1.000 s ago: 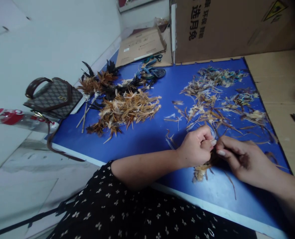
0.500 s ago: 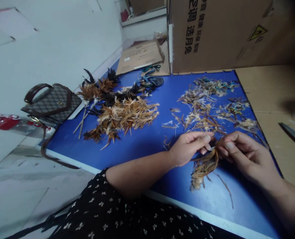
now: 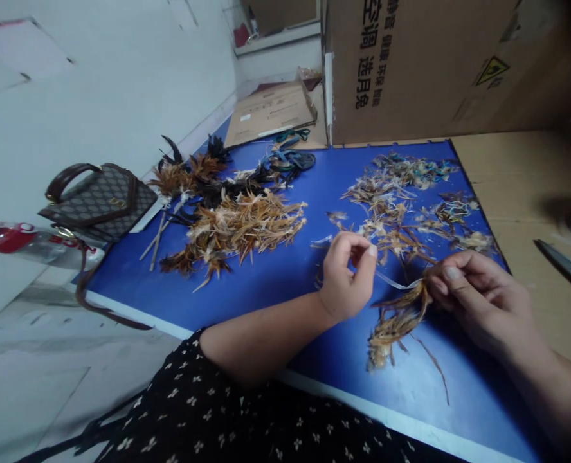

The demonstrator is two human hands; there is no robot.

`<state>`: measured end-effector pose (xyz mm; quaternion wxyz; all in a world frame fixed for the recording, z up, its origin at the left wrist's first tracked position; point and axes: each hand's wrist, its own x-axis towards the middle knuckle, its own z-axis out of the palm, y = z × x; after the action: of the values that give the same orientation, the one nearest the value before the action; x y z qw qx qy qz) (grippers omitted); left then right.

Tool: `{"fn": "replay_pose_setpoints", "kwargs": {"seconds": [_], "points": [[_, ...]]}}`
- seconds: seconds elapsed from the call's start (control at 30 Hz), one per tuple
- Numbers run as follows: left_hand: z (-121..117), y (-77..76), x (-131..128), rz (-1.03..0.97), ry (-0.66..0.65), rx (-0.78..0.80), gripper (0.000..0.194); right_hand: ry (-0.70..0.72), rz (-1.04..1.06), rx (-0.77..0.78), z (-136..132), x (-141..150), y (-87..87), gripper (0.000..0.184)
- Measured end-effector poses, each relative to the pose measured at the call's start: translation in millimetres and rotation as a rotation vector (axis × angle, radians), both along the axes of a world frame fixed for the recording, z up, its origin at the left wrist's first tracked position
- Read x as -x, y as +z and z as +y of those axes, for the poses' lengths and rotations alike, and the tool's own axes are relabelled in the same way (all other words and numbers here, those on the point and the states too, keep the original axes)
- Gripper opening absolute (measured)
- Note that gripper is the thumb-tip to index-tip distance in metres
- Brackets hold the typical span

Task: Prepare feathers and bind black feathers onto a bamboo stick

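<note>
My right hand (image 3: 478, 299) is closed in a pinch on the upper end of a brown feather bundle (image 3: 394, 331), which hangs down to the blue tabletop. A thin whitish strip (image 3: 395, 283) runs from that pinched end across to my left hand (image 3: 349, 273), whose thumb and forefinger are pressed together on its other end. Long dark feather strands trail from the bundle's lower side. Just beyond my hands lies a loose pile of feather scraps (image 3: 386, 212). Farther left spreads a heap of golden-brown feathers (image 3: 247, 222).
Scissors (image 3: 565, 263) lie at the right on cardboard. A big carton (image 3: 425, 71) stands at the back. Along the left are a patterned handbag (image 3: 105, 199), a red-capped bottle (image 3: 35, 241) and brown-black feather bunches (image 3: 191, 167). Blue straps (image 3: 292, 157) sit near folded cardboard (image 3: 271, 112).
My left hand has moved left, away from my right hand, and the whitish strip now stretches between them. My right hand still pinches the feather bundle, almost unmoved.
</note>
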<state>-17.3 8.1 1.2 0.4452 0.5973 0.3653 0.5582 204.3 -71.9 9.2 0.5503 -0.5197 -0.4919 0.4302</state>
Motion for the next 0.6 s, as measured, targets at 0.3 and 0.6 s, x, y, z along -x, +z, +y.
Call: {"fn": "replay_pose_setpoints", "kwargs": {"seconds": [0.3,0.6], "points": [[-11.0,8.0,2.0,0.397,-0.327,-0.25,0.042,-0.018,0.031,0.008,-2.3,3.0,3.0,0.032],[-4.2,-15.0,-6.4,0.158,-0.385,-0.133,0.018,0.074,0.039,0.008,-3.6,10.2,5.7,0.028]]}}
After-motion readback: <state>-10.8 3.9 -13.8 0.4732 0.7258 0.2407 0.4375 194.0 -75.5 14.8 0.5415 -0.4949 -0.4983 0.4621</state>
